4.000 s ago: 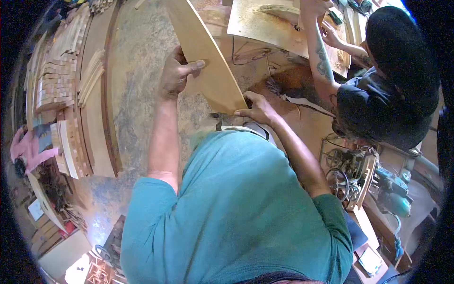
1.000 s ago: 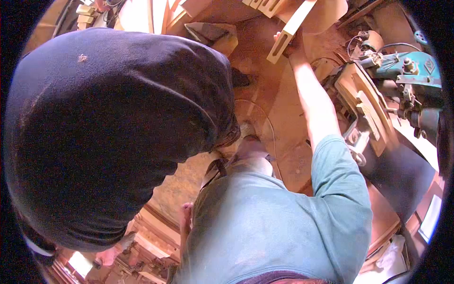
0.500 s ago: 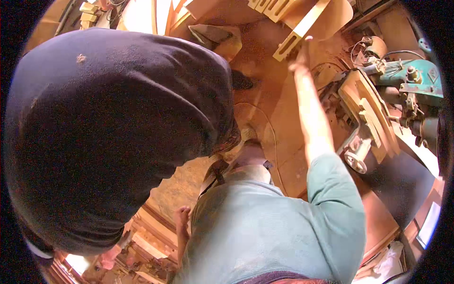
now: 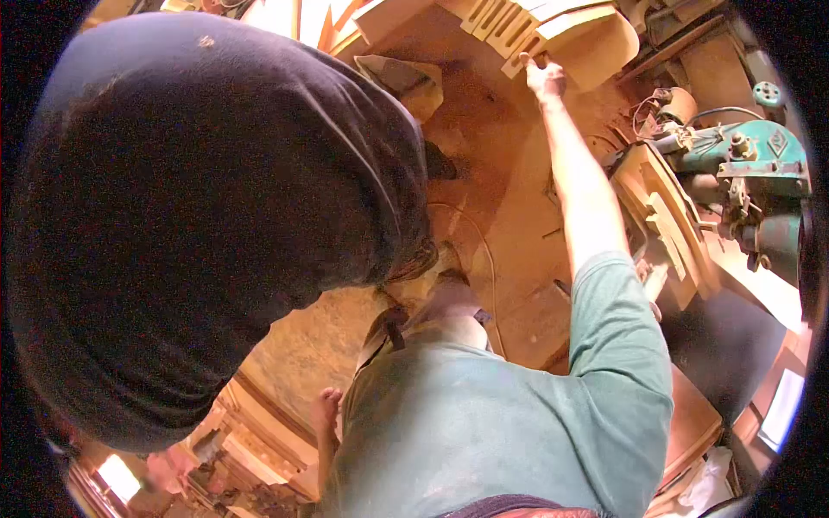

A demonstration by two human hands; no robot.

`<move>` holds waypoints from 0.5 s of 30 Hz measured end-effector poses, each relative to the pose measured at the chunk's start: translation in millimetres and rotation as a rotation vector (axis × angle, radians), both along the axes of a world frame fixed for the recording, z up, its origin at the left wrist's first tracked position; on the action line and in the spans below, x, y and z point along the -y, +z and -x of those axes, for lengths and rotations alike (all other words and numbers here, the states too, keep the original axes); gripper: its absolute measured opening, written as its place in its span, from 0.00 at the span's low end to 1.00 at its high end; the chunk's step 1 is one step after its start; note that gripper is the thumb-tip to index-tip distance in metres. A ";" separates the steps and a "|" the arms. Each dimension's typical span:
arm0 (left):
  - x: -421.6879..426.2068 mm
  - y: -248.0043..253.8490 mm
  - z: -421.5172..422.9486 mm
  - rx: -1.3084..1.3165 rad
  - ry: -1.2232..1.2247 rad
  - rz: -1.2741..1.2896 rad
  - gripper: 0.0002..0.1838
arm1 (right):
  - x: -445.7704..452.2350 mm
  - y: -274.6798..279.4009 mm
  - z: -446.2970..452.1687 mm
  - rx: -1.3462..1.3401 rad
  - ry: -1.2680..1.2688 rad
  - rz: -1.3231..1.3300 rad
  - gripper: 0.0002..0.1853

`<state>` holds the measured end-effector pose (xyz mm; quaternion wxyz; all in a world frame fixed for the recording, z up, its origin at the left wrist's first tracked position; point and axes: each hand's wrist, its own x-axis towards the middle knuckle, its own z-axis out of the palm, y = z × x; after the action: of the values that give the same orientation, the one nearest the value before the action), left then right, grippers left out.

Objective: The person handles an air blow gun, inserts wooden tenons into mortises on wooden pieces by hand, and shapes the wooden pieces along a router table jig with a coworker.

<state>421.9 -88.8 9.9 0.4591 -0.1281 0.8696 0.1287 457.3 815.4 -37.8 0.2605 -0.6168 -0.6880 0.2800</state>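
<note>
My right arm reaches up to a row of pale wooden pieces with long slots (image 4: 490, 26). My right hand (image 4: 547, 82) is at the near end of the last slotted wooden piece (image 4: 528, 47). Its thumb lies against the wood and the other fingers are curled, partly hidden. A broad, round-ended wooden panel (image 4: 591, 43) is just beyond this hand. Low at the left, my left hand (image 4: 327, 406) hangs beside my teal shirt, fingers curled, with nothing visible in it.
A person in dark clothing (image 4: 216, 224) bends close on my left. To the right stands a green machine (image 4: 743, 155) beside curved wooden parts (image 4: 665, 216). A thin cable (image 4: 492, 259) crosses the dusty floor. Timber pieces (image 4: 259, 453) lie at lower left.
The last slotted piece, tilted apart from the row earlier, is now up against the others. My right hand has moved up and slightly left with it. My left hand still hangs low.
</note>
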 end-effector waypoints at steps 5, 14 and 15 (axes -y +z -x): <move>12.9 3.1 -14.2 -0.064 0.008 -0.057 0.24 | -10.8 -17.0 5.8 -0.274 -0.010 0.302 0.51; 76.4 -57.7 -13.9 -0.103 0.080 -0.479 0.16 | 336.2 -203.5 -188.7 0.284 0.296 0.301 0.27; 97.2 -72.0 -19.0 -0.174 0.071 -0.564 0.15 | 389.3 -226.4 -224.4 0.382 0.339 0.463 0.30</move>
<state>440.9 -186.0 -62.1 0.3955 -0.0144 0.8306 0.3918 681.7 426.1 -264.2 -0.0701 -0.5779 -0.7352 0.3473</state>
